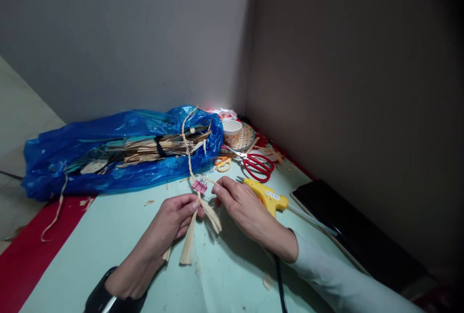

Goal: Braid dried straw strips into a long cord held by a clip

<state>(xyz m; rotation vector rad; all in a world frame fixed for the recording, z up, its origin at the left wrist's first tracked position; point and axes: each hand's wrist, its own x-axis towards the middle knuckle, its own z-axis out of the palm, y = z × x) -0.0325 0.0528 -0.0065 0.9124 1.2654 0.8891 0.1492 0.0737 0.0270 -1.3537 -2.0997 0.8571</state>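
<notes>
My left hand (177, 214) pinches flat, pale dried-plant strips (187, 248) between thumb and fingers, just below a pink binder clip (199, 186). The strips fan out downward beneath the fingers. Above the clip, a thin braided cord (189, 151) of similar material runs up across a blue plastic bag. My right hand (241, 204) is closed at the fingertips on a thin strand (209, 180) that stretches from beside the clip. Close to the right hand lies a yellow glue gun (267, 194) with a clear glue stick in its back.
The blue bag (47, 163) holds a tied bundle of dried strips (145, 151). Red-handled scissors (258, 167), orange-yellow scissors (224, 163), a paper cup (232, 132) and a woven tray (248, 136) lie toward the corner. A black flat object (348, 226) lies right, beside the wall.
</notes>
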